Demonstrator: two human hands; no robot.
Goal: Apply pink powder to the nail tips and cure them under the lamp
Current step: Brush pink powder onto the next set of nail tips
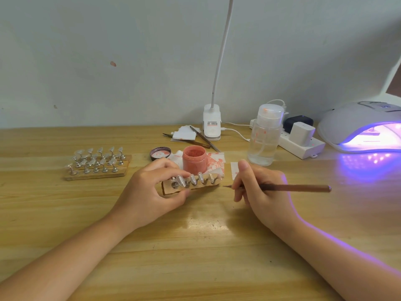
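- Left hand (149, 190) grips the left end of the small rough-edged wooden strip (193, 187), thumb in front, fingers curled over the back. Strip sits on the wood-grain tabletop (195, 257), just in front of the open pink powder jar (194, 159).
- Four clear almond-shaped nail tips (193, 178) stand on short metal stems along the strip, tilted. They look glossy and uncoloured; my read is no powder is on them yet.
- Right hand (258, 192) pinches a thin brown wooden-handled brush (288, 188), pencil grip. Fine tip points left, just beside the strip's right end, not touching.
- Risk: stems look like loose seats, so a sideways brush push could knock a tip over or off. The one-end grip leaves the right end free to pivot.
- Risk: jar is open, just behind the strip and near the left fingers. A knock would spill fine loose powder; the white paper (213, 161) under it is already pink-stained.
- Risk: overloaded bristles would likely shed powder onto strip and table.
- Risk: domed white plastic curing lamp (355, 124) is lit violet, well apart at far right; the carry over could tip the stems.
- Clear plastic pump bottle (265, 137) stands between jar and lamp, on that carry path.
- Second wooden block (97, 165), holding many spare tips, lies well to the left.
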